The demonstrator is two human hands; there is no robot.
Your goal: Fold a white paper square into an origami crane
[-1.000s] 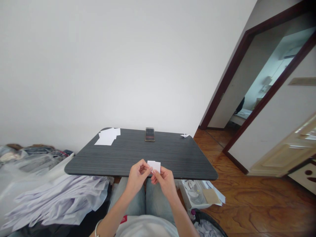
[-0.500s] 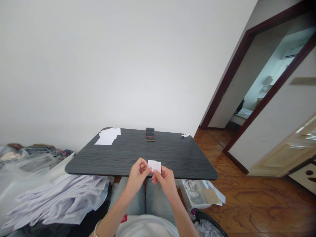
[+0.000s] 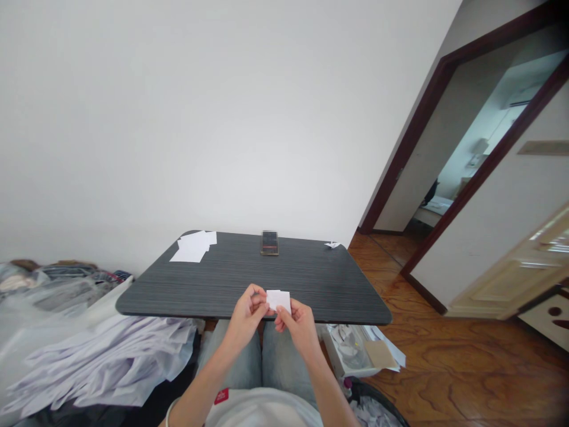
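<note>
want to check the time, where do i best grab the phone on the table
Pinch the phone across its long sides from above, coming from your near side. It lies flat on the dark table, long edges pointing away from you, so the narrow width looks easiest.

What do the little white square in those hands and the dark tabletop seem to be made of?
The white square between the left hand and right hand looks like thin matte paper, with a sheet-thin edge. The tabletop looks like laminate: dark grey, fine straight streaks, soft sheen. Real wood can't be ruled out.
</note>
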